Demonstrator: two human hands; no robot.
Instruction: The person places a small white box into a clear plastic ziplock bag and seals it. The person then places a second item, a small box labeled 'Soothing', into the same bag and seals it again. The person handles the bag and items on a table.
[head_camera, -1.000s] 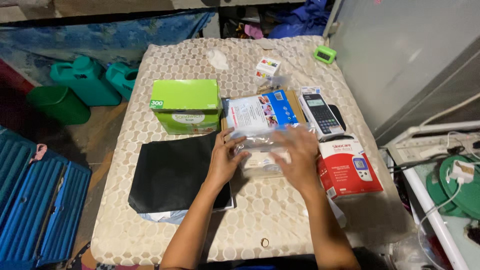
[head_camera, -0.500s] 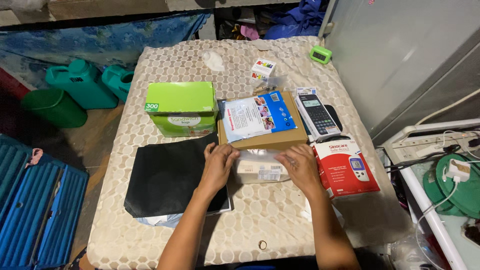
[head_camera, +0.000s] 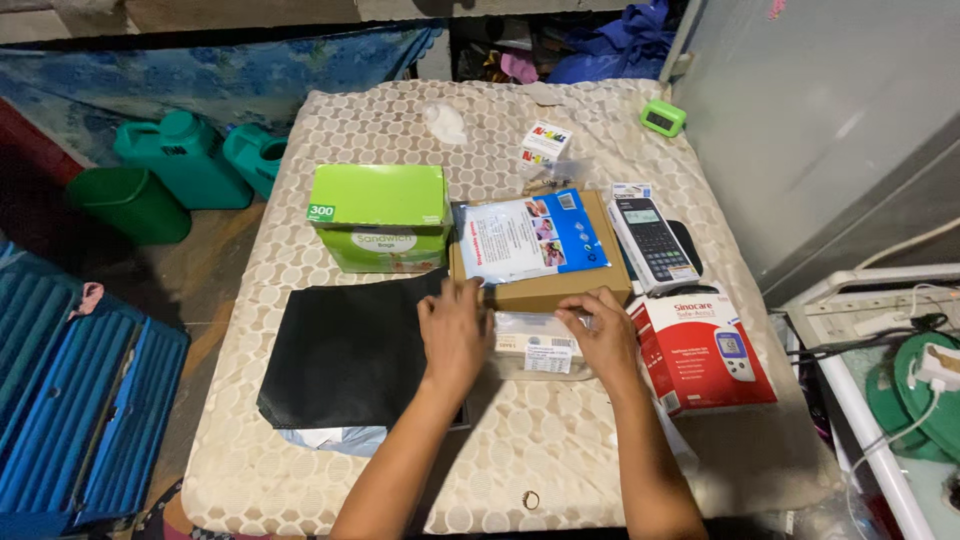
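Black fabric bag (head_camera: 345, 345) lies left; lime-green bag box (head_camera: 378, 215) sits behind it, beside a cardboard box (head_camera: 560, 285). My left hand (head_camera: 455, 335) and right hand (head_camera: 603, 335) pinch the clear, white-labelled packet (head_camera: 535, 345) before that box.

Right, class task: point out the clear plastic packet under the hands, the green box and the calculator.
clear plastic packet (head_camera: 538, 345), head view, on its white label between the hands.
green box (head_camera: 379, 195), head view, on its top face.
calculator (head_camera: 655, 240), head view, on its keypad.
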